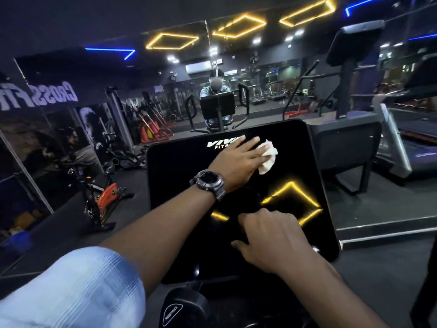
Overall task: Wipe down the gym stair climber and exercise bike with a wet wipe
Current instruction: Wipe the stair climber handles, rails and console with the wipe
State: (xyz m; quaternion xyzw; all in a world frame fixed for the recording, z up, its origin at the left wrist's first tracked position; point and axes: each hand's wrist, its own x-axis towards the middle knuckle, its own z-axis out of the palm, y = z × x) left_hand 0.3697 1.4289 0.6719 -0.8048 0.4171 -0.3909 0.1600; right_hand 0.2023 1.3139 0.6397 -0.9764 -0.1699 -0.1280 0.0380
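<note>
White and crumpled, the wet wipe (268, 157) sits under the fingers of our left hand (236, 162), which presses it flat against the upper part of the console screen (179, 176), just beside the printed brand logo (223, 143). Those fingers lie nearly straight over the wipe, so we press it more than we grip it. A dark, chunky wristwatch (209, 182) rides on that wrist, and a pale blue checked sleeve (71, 292) is rolled up near the elbow. Our right hand (272, 242) rests lower on the same screen with fingers loosely curled and fingertips touching the glass; it holds nothing and seems to steady the panel.

We judge the task to be in its early or middle part: we are wiping the display of one machine, which we take to be the stair climber, though its steps are out of view. Whether the rest of the screen is already clean we cannot tell, since the glossy black surface shows no streaks. Handles, rails and the exercise bike (101, 197) appear untouched.

Smooth and mirror-like, the screen is a rounded rectangle that reflects yellow diamond-shaped ceiling lights (172, 41). Below it sits a matte black rounded knob (182, 308). Off to the left the bike stands on dark rubbery flooring, well apart from us, with an orange panel on its frame. A wall mirror (236, 91) ahead reflects the gym.
</note>
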